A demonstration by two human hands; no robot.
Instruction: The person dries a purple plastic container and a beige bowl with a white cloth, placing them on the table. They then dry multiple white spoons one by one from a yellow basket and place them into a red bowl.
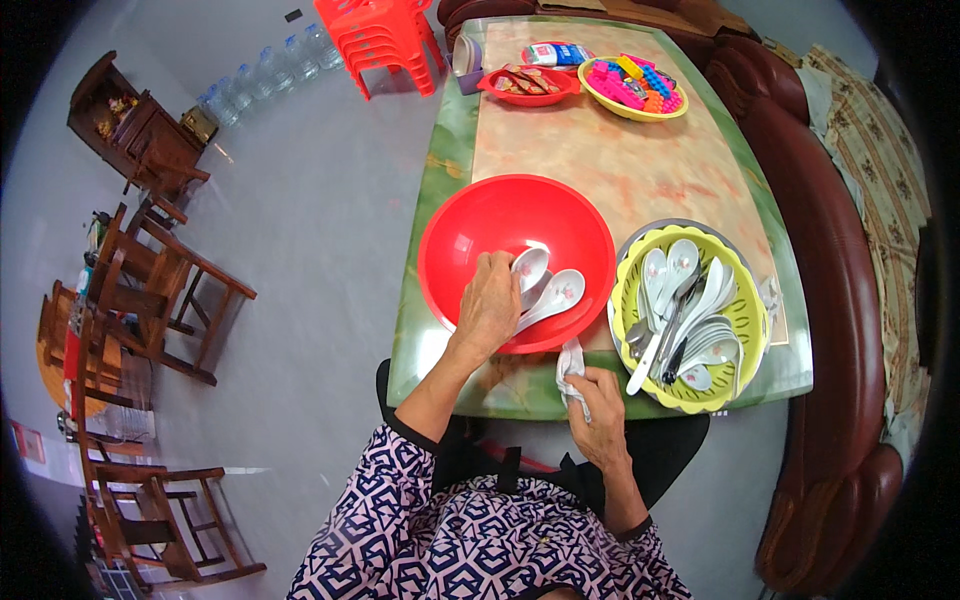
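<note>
My left hand [490, 308] reaches into a big red basin [465, 225], its fingers closed on a white soup spoon [531, 265] with a small floral print. Beside it in the basin lies another soup spoon [560, 292], its handle slanting toward me; part of a further one shows between them. At the table's near edge my right hand [597, 410] grips a crumpled white cloth [571, 372]. To its right stands a yellow-green slotted basket [752, 290] holding several white spoons, a stack of them nested together, and some metal cutlery.
On the far part of the marble-patterned table [590, 160] are a red dish [525, 97] of packets and a yellow bowl [640, 112] of coloured toy bricks. A brown leather sofa [840, 300] runs along the right. Red stools [380, 40] and wooden chairs [180, 290] stand left.
</note>
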